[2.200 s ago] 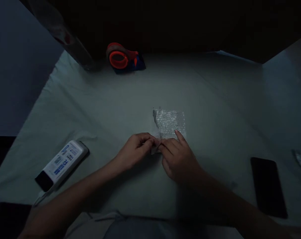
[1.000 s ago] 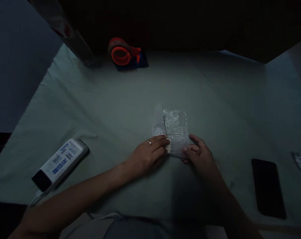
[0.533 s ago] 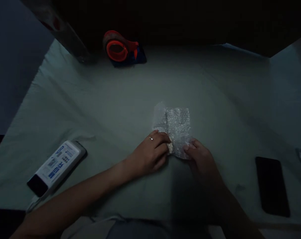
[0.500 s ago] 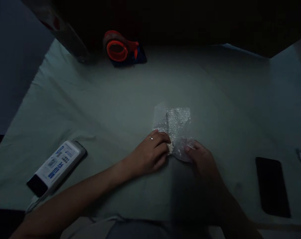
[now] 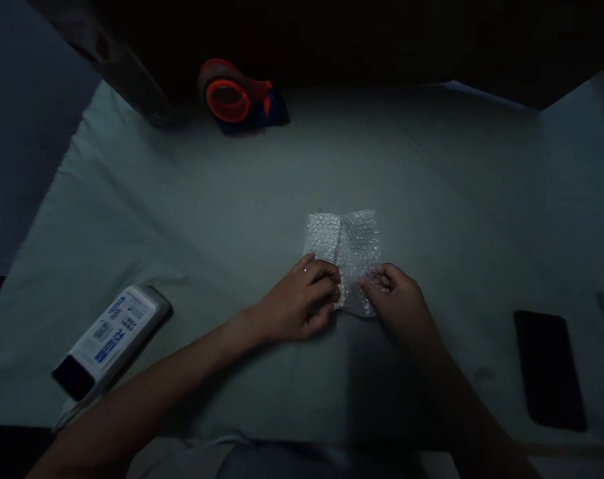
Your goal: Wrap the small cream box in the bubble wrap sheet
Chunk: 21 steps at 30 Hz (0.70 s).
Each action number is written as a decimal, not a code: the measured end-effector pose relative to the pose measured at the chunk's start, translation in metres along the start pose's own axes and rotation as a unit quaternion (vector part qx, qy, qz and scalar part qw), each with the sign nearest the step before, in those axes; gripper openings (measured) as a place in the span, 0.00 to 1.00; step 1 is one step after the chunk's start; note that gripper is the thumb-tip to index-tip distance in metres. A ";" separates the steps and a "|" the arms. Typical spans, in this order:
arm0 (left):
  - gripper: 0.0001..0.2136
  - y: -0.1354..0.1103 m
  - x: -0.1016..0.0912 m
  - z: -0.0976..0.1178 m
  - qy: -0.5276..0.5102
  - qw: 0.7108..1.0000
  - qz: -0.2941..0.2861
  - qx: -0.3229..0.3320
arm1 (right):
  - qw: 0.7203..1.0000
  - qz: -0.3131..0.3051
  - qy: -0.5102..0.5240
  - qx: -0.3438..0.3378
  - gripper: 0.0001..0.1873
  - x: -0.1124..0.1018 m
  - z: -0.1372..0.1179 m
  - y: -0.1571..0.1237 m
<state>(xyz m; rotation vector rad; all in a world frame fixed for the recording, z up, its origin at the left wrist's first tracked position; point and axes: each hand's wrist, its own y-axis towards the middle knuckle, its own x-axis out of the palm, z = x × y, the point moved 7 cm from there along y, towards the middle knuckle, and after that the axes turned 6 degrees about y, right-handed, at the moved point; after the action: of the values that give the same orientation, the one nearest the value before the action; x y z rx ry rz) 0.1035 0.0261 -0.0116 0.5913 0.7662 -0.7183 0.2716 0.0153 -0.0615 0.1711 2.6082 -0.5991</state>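
Note:
A small sheet of bubble wrap (image 5: 358, 239) lies on the pale green cloth, with a crease running down it left of its middle. My left hand (image 5: 306, 296), a ring on one finger, rests on its lower left part with curled fingers pressing the plastic against the cloth. Under those fingers a bit of something pale shows; I cannot make out what it is. My right hand (image 5: 396, 293) pinches the lower right edge of the bubble wrap between thumb and fingers.
An orange and blue tape dispenser (image 5: 242, 100) sits at the back left, before a large dark box (image 5: 356, 46). On the left lies a white power bank (image 5: 112, 336) with a cable. A black phone (image 5: 550, 370) lies at the right.
My right hand has shifted slightly left and up, drawing the bubble wrap's edge inward. The upper left part of the wrap now lies flatter. My left hand has stayed nearly in place.

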 end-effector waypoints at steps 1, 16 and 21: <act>0.05 0.000 0.001 0.000 -0.003 1.000 -0.001 -0.001 | 1.000 -0.008 0.017 0.008 0.15 0.001 0.000 -0.001; 0.12 -0.005 0.006 -0.001 -0.005 1.000 0.012 0.019 | 0.956 -0.082 0.269 0.085 0.17 0.031 -0.029 -0.022; 0.13 -0.008 0.008 -0.009 -0.078 0.996 0.031 -0.008 | 0.959 -0.094 0.255 0.078 0.16 0.035 -0.037 -0.024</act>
<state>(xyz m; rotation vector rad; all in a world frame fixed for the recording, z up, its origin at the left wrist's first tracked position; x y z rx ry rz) 0.0981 0.0251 -0.0244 0.5360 0.6051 -0.6924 0.2203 0.0110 -0.0390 0.1413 3.0977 -0.9344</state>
